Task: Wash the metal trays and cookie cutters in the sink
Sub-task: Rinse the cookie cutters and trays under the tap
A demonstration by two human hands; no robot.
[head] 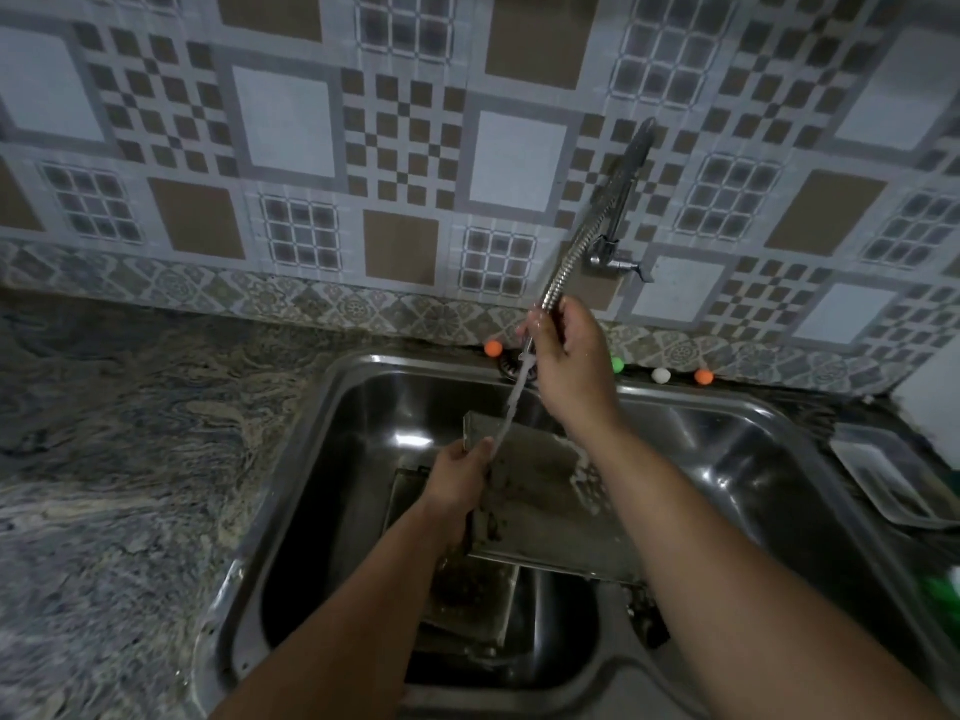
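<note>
My left hand (457,478) grips the left edge of a soiled metal tray (540,504), holding it tilted over the steel sink (322,459). My right hand (566,350) is closed around the end of the flexible faucet hose (576,252), which hangs from the wall tap. A stream of water (511,407) runs from the nozzle onto the tray's upper left corner. A second metal tray (467,605) lies flat on the sink bottom beneath the held one. No cookie cutters can be made out.
A marbled stone counter (114,459) stretches to the left. Small orange, green and white balls (661,375) line the sink's back rim. A clear plastic container (883,472) and a green item (943,589) sit on the right. A tiled wall rises behind.
</note>
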